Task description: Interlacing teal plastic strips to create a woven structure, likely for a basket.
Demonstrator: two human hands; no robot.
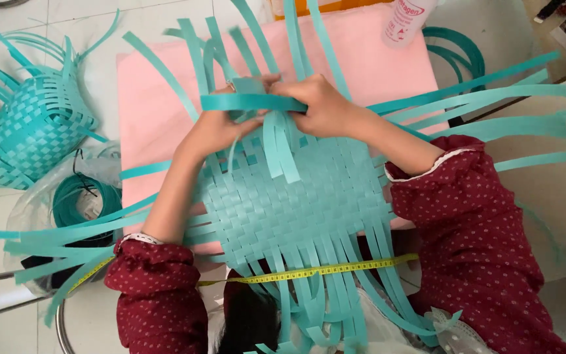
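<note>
Both hands, left hand (221,128) and right hand (319,105), pinch a horizontal teal plastic strip (250,102), threading it across the flat teal woven mat (296,203); next it likely needs tucking under alternate uprights

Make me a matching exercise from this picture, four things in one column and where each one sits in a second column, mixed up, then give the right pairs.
Things:
1. woven teal mat
2. half-made teal basket
3. yellow measuring tape
4. coil of teal strip

Places:
A. in a clear bag on the floor at the left
B. on the pink board, under the left hand and the right hand
C. across the mat's loose lower strips
D. far left on the floor tiles

Pairs: 1-B, 2-D, 3-C, 4-A
</note>
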